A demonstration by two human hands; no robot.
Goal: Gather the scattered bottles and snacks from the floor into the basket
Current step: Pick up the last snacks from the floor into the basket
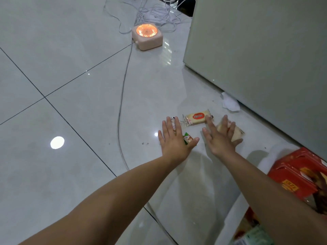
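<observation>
Currently both hands spread flat, fingers straight, gripping nothing. Left hand point(174, 140) partly covers green snack packet point(187, 138) beside its thumb; clear wrapper point(173, 121) shows between its fingertips. Right hand point(219, 138) index fingertip meets red-labelled cracker packet point(197, 118); pale packet point(238, 134), possibly bread, lies under its 3 outer fingers.

Glossy, smooth tiled floor point(62, 76); shiny clear plastic snack wrapper point(197, 118); crumpled matt paper point(230, 103); glossy red cardboard box point(297, 175).
</observation>
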